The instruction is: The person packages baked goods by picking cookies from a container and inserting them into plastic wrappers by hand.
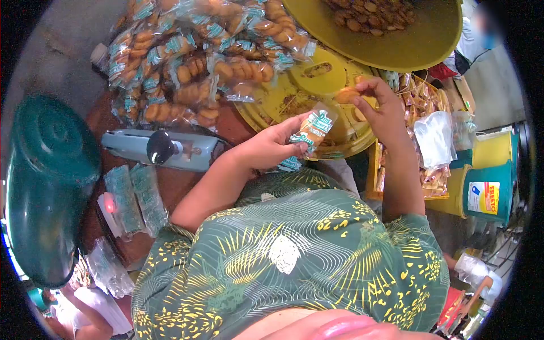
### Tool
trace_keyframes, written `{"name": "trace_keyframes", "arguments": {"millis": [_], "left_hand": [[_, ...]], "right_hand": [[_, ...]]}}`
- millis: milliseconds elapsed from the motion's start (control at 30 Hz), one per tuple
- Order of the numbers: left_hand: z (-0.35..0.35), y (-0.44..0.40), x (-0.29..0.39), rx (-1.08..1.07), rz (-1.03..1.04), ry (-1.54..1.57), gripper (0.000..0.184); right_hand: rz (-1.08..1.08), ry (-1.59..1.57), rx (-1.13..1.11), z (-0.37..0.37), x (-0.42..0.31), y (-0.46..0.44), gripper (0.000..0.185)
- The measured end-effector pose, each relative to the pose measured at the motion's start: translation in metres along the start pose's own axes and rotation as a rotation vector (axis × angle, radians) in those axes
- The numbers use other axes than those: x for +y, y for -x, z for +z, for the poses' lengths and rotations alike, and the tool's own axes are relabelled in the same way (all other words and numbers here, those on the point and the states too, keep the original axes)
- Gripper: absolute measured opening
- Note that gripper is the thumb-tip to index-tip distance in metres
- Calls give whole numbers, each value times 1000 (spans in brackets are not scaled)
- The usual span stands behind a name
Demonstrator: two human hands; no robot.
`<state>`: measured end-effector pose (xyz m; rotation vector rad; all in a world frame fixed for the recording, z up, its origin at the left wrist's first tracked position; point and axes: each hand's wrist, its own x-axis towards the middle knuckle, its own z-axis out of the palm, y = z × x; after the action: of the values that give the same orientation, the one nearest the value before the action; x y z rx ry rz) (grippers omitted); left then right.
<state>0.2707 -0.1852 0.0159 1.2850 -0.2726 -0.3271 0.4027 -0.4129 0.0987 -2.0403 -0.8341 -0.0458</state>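
Observation:
My left hand point(279, 143) is closed around a small clear bag point(315, 128) with teal print, which has something golden-brown inside. To its right, my right hand point(378, 107) pinches one or more round cookies point(347, 95) between thumb and fingers, a short way from the bag. Under both hands lies a yellow lid point(309, 73) with brown crumbs on it. Just beyond, a yellow tub point(391, 48) holds a heap of brown cookies point(368, 14).
Many filled cookie bags point(187, 73) are piled at the back left. A blue-grey bag sealer point(161, 148) stands beside my left forearm, with flat printed bags point(136, 195) nearby. A green plastic stool point(54, 181) is at far left. A yellow crate point(373, 170) of packets stands right.

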Motion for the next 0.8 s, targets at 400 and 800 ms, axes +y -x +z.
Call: {"name": "trace_keyframes", "arguments": {"millis": [400, 800], "left_hand": [[2, 1, 5, 12, -75, -24, 67], [2, -2, 7, 72, 2, 88, 79]], "right_hand": [[141, 79, -408, 24, -1, -17, 27], [143, 384, 50, -4, 101, -40, 28]]}}
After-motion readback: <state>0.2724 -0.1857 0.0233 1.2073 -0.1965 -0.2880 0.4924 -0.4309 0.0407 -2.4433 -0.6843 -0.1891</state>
